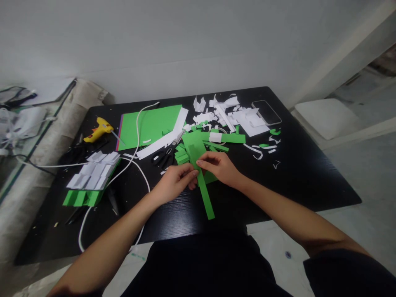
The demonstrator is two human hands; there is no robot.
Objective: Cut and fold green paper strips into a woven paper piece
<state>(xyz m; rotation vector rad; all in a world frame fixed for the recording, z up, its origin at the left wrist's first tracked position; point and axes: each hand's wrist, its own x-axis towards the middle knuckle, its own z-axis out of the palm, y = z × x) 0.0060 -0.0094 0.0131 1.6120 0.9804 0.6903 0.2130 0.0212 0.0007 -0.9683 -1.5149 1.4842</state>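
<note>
Both my hands meet over the middle of a black table. My left hand and my right hand pinch a long green paper strip that runs from a wider green piece down toward me. Fingers of both hands are closed on the strip. Black scissors lie just beyond my left hand. A pile of short folded green pieces sits beside them.
A green sheet and white strips lie at the back, white scraps and a phone to the right. A yellow glue gun with a white cord is at left, near a green-and-white folded paper block.
</note>
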